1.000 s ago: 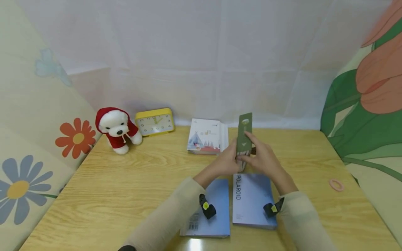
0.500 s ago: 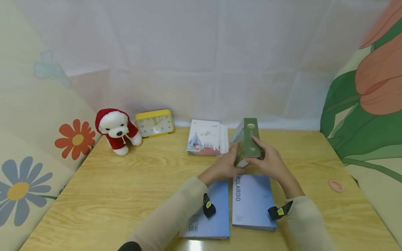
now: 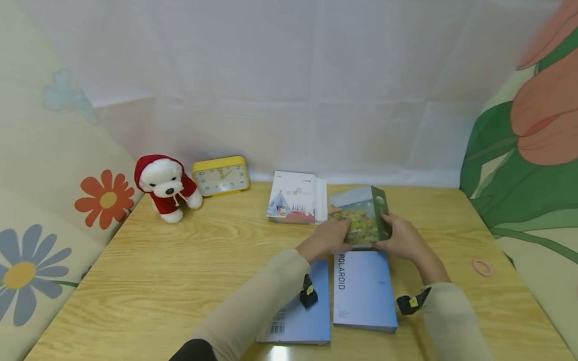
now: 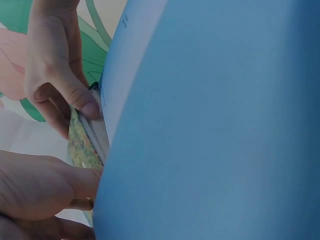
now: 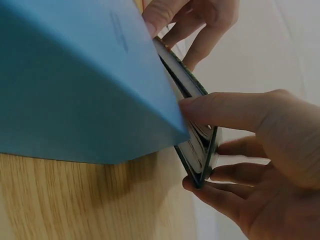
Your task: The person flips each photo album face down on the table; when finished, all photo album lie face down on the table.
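Note:
Both hands hold a small photo album (image 3: 356,210) with a landscape cover and a dark green spine, tilted above the table. My left hand (image 3: 327,236) grips its left lower side, the thumb lying on the cover. On the spine side, my right hand (image 3: 403,239) pinches the lower right corner. In the right wrist view the album (image 5: 196,162) shows its page edges, slightly fanned between green covers. Just below it lies a blue POLAROID album (image 3: 365,296). Another blue album (image 3: 311,321), barcode side up, lies to its left, partly hidden by the left sleeve.
A white album with a tent picture (image 3: 291,198) lies near the back wall, left of the hands. Farther left stand a yellow clock (image 3: 221,178) and a white plush dog (image 3: 167,188) in red. A pink ring (image 3: 482,267) lies at the right.
The photo album has turned from showing mostly its green spine to showing its landscape cover, and has come lower. Both hands have shifted right with it.

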Demonstrator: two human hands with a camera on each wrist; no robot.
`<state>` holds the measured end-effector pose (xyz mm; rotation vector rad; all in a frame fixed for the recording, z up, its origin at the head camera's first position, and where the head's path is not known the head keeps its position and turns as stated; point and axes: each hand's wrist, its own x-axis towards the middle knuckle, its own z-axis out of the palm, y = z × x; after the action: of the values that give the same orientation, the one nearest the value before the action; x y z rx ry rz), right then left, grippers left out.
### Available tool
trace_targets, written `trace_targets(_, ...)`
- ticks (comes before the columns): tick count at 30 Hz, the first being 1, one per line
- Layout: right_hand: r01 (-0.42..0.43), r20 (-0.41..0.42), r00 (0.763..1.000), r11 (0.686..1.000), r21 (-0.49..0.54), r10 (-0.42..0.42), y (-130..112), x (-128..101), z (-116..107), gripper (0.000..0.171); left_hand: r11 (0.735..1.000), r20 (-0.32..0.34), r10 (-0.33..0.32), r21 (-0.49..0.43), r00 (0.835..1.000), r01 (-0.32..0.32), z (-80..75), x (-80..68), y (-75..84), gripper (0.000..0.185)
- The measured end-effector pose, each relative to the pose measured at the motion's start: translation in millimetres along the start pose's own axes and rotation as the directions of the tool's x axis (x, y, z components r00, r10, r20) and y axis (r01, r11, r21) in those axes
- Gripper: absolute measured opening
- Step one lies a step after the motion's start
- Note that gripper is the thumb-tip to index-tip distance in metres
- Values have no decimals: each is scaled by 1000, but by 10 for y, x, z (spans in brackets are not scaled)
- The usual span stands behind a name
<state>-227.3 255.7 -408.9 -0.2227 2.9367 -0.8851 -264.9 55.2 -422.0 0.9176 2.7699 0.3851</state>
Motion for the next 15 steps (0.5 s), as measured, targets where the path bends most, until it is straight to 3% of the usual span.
trace_targets(5,-35,60,998,999,-36,37,53,36,2,86,996,23,-32,81,999,30,-31,21,28,51)
trace_targets(15,-58,144,987,996,-63,66,132,86,25,82,975,2,-68,211,998,66,-54,46,59,39)
